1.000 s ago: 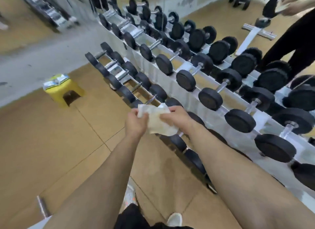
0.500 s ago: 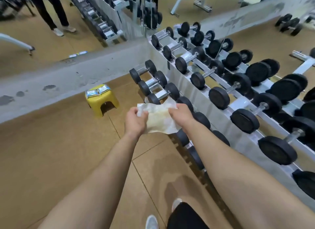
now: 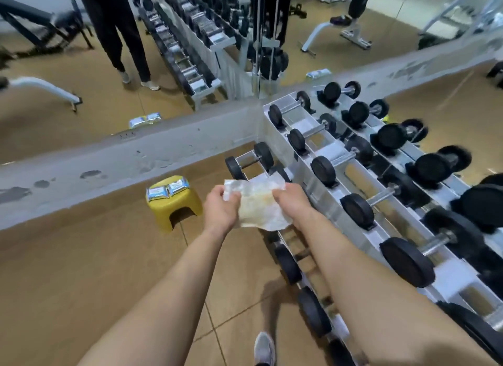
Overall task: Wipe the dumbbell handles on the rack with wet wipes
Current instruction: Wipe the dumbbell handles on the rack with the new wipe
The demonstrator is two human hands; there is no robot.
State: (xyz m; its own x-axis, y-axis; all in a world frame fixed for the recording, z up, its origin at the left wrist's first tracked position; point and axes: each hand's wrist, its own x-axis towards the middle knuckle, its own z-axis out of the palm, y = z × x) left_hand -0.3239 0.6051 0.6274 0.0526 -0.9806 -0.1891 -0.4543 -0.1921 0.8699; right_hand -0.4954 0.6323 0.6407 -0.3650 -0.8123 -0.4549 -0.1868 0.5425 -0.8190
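Observation:
A crumpled, stained white wet wipe (image 3: 258, 205) is stretched between my two hands in front of me. My left hand (image 3: 220, 209) pinches its left edge and my right hand (image 3: 292, 202) grips its right edge. Both hands hover above the low tier of the white dumbbell rack (image 3: 321, 191), touching no dumbbell. Black dumbbells with metal handles lie in rows on the rack, one at the end of the low tier (image 3: 249, 160) just beyond the wipe, another on the upper tier (image 3: 370, 205) to my right.
A small yellow stool (image 3: 174, 205) with two wipe packets (image 3: 167, 190) on top stands on the floor left of my hands. A grey ledge (image 3: 109, 164) under wall mirrors runs behind it. My shoe (image 3: 264, 348) is on the tan floor below.
My view has swung left along the rack toward its end by the mirror. Both hands keep hold of the wipe, which now hangs more spread out between them.

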